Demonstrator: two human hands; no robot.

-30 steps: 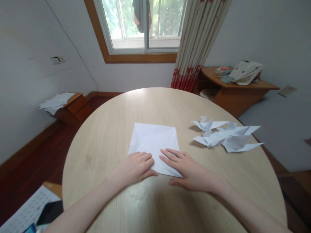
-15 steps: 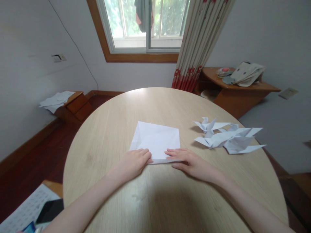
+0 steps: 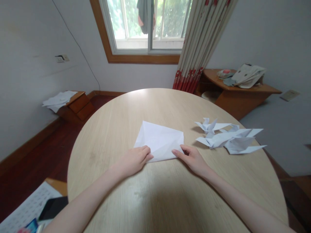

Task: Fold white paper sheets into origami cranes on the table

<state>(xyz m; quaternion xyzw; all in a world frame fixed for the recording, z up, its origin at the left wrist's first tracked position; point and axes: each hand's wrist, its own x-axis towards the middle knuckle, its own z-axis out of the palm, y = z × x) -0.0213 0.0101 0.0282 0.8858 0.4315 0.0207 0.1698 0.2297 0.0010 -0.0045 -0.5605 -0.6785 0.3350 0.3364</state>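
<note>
A sheet of white paper (image 3: pixel 161 139), with crease lines across it, lies near the middle of the round table. My left hand (image 3: pixel 141 156) rests on its near left corner, fingers curled and pressed down on the edge. At the near right corner, my right hand (image 3: pixel 190 157) pinches the paper between thumb and fingers; the fingertips are partly hidden beneath it. To the right lie several folded white paper figures (image 3: pixel 228 137) with pointed ends, close together and overlapping.
The round wooden table (image 3: pixel 109 123) fills the middle. A dark phone (image 3: pixel 53 207) and a printed sheet (image 3: pixel 26 204) lie at lower left. Beyond the table stand a small cabinet (image 3: pixel 81 105) with papers, a corner desk (image 3: pixel 243 97) with a bag, and a curtain (image 3: pixel 191 61).
My right hand has gone from lying flat on the paper to pinching its right corner. The raised near edge now lies lower, and the paper sits slightly further right in view.
</note>
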